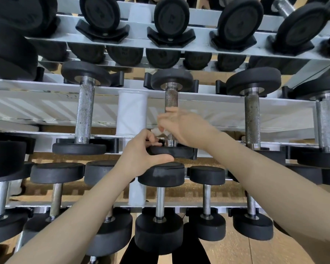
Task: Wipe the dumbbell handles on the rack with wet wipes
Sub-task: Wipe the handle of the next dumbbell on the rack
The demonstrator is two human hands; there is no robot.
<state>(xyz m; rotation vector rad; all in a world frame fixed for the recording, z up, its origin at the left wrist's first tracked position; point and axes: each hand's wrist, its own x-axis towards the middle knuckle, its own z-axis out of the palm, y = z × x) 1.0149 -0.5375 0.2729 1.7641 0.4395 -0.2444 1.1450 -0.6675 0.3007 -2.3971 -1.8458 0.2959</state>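
**Wipe slipping, knuckles crowding the steel**

You are wrapping your right hand (181,126) round the knurled handle (171,98) on the middle shelf, fingers curling over a white wet wipe (157,131). Your left hand (141,151) is cupping the near weight head (171,151), fingertips pinching towards the wipe's edge. The small wipe could be bunching or dropping as it drags on the knurling. The white upright (132,113) is crowding your left; the neighbouring dumbbell (252,119) is standing well apart.
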